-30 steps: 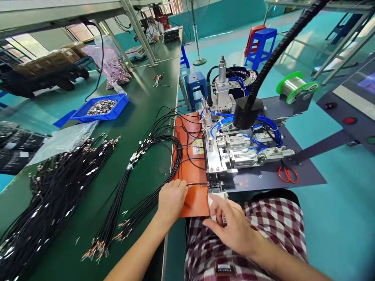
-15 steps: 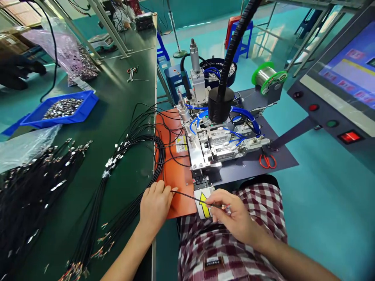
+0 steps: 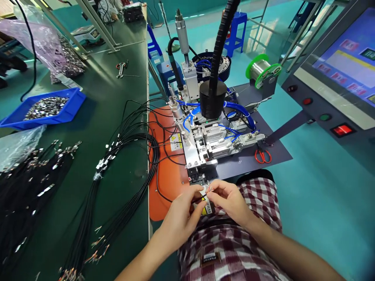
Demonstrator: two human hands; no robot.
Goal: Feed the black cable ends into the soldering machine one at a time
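From afar, I saw a loose maroon-and-white checked garment (image 3: 231, 240) bearing a small dark label (image 3: 215, 256) with pale lettering (image 3: 209, 259); the forearms (image 3: 154, 249), left hand (image 3: 186, 208) and right hand (image 3: 228, 200) were bare.

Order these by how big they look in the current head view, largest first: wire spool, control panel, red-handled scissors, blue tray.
1. Control panel, though the picture's edge cuts it off
2. Blue tray
3. Wire spool
4. Red-handled scissors

Distances from the camera differ, so real sizes may not follow this order.

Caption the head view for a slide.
Left hand and right hand pinch a black cable near its end, beside an orange plate.
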